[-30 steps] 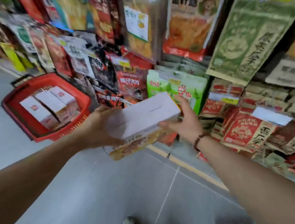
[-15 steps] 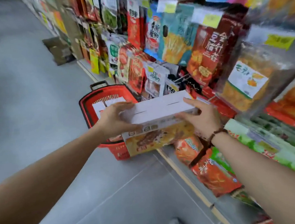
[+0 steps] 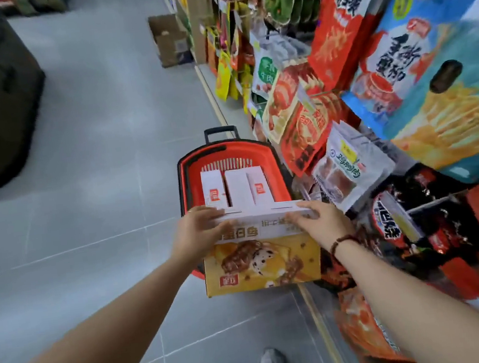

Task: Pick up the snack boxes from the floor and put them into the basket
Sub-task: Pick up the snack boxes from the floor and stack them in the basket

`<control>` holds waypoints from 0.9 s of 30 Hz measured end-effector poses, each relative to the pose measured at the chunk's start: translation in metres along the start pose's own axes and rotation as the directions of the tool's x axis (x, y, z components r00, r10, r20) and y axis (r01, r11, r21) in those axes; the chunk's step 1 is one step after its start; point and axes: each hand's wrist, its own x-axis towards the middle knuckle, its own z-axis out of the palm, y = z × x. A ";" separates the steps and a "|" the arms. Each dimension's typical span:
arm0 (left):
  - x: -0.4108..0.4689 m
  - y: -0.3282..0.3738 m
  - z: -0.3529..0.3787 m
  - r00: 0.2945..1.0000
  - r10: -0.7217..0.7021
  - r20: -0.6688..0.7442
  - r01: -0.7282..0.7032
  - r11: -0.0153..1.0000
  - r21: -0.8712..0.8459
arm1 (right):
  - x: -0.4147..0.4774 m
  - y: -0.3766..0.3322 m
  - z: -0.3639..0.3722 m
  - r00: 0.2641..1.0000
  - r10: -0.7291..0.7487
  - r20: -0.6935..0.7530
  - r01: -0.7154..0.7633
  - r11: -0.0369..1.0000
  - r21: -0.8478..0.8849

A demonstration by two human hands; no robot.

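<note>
Head view. We see one box (image 3: 262,265) held up in both hands, its yellow printed face toward us and its white edge on top. Left grip (image 3: 196,234): fingers curled over the box's upper left corner, holding it. Right grip (image 3: 320,222): fingers laid along the upper right edge, thumb on the face, also holding it; a bead bracelet (image 3: 340,243) sits on that wrist. The box hangs in front of the near end of the red basket (image 3: 184,184) and hides its near rim. The basket stands on the grey floor (image 3: 96,167), just beside the shelf (image 3: 337,50) of snack bags. Three white boxes (image 3: 238,190) lie side by side inside it. A shoe (image 3: 271,362) shows at the bottom edge.
</note>
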 end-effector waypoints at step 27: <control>0.208 -0.205 0.147 0.859 -0.457 0.231 0.438 0.889 0.132 | 0.251 0.101 0.203 0.849 0.402 0.343 -0.222 0.861 -0.458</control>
